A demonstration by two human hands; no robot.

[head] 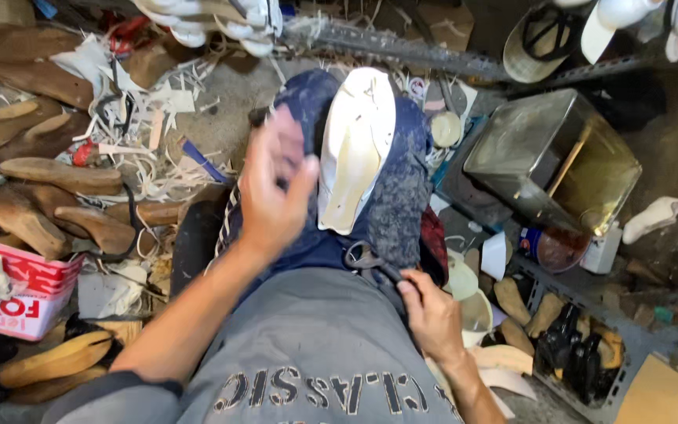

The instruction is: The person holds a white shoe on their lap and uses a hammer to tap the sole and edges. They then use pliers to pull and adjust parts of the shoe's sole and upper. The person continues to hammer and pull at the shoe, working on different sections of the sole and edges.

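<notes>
- The shoe sole (355, 149) on the lap is cream-white, with a yellowish stain along its middle.
- The cloth (402, 196) under it is dark blue, mottled with pale grey patches.
- The shirt (315, 345) is grey with darker, worn block lettering.
- The scissors (370, 263) near the right hand (433, 314) are black.
- The wooden lasts (49, 196) on the floor to the left are brown and tan.
- The small carton (29, 294) at the left is white and red.
- The metal tin (551, 165) at the right is dull grey, with a yellowish-olive side.
- The scraps (151, 149) by the lasts are off-white strips.
</notes>
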